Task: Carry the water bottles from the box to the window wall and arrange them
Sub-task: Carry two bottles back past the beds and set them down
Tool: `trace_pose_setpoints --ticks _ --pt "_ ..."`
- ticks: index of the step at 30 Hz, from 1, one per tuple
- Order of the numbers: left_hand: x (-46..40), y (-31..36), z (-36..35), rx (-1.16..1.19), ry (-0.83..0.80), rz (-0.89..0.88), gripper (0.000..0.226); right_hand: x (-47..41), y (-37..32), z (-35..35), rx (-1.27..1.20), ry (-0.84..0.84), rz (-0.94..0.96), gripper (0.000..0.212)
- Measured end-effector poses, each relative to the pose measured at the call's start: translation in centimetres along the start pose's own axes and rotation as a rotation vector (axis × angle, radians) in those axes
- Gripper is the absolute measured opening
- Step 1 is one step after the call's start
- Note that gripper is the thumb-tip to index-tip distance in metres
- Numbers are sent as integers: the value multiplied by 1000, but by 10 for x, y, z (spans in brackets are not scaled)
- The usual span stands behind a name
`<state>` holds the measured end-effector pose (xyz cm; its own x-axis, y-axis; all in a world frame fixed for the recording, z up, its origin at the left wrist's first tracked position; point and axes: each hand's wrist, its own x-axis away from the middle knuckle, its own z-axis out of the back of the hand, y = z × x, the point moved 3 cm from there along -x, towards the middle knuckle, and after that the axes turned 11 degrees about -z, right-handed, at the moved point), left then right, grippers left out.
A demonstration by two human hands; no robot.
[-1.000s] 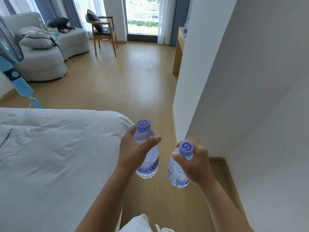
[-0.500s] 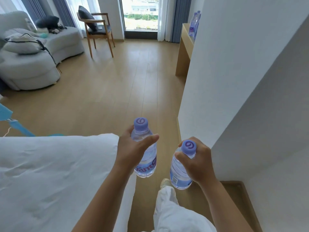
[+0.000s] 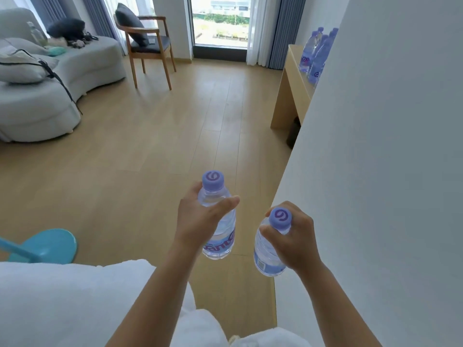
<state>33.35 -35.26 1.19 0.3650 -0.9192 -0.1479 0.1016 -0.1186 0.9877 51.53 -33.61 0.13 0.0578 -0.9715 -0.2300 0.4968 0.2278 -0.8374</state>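
Left hand [image 3: 200,221]: fingers curled round upright water bottle [image 3: 220,229].
Right hand [image 3: 295,236]: fingers gripping second bottle's neck [image 3: 268,251].
Desk [image 3: 290,78]: more bottles [image 3: 315,56] standing.

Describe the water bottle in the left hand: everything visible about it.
The left-hand bottle is clear plastic, full or nearly full of water, with a lilac screw cap bearing a purple swirl mark. A pale label with purple lettering wraps its lower body, partly hidden. It is held roughly upright, cap tilted slightly away, in the air above the wooden floor. The left hand grips its upper body, thumb across the front. It touches nothing else; the other bottle stays apart.
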Motion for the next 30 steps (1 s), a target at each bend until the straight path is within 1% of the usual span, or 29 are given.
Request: trace_pose_setpoints --ticks 2,9,12,15,20,23,25,28,30 --pt "-34 -9 -11 9 -7 21 32 -32 9 -7 -22 2 -15 21" --pt "-175 -38 -48 26 -68 46 26 -161 36 -40 -5 47 -61 23" --pt "-250 -45 -60 29 -108 30 30 -231 43 -61 14 77 -85 25" --pt "-331 -47 -68 15 -158 2 33 -306 46 -82 31 118 -123 19" --pt "-453 -46 -82 16 -232 -33 40 -415 46 -108 17 208 -169 20" --pt "-510 -54 -93 34 -218 -45 41 -465 52 -119 21 240 -184 15" --pt "-541 -61 -100 57 -203 -35 36 -494 58 -124 24 242 -190 12" --pt "-587 -76 -113 96 -204 2 27 -541 71 -132 31 247 -202 12" --pt "-618 -85 -125 95 -200 13 29 -573 81 -138 18 244 -210 16"
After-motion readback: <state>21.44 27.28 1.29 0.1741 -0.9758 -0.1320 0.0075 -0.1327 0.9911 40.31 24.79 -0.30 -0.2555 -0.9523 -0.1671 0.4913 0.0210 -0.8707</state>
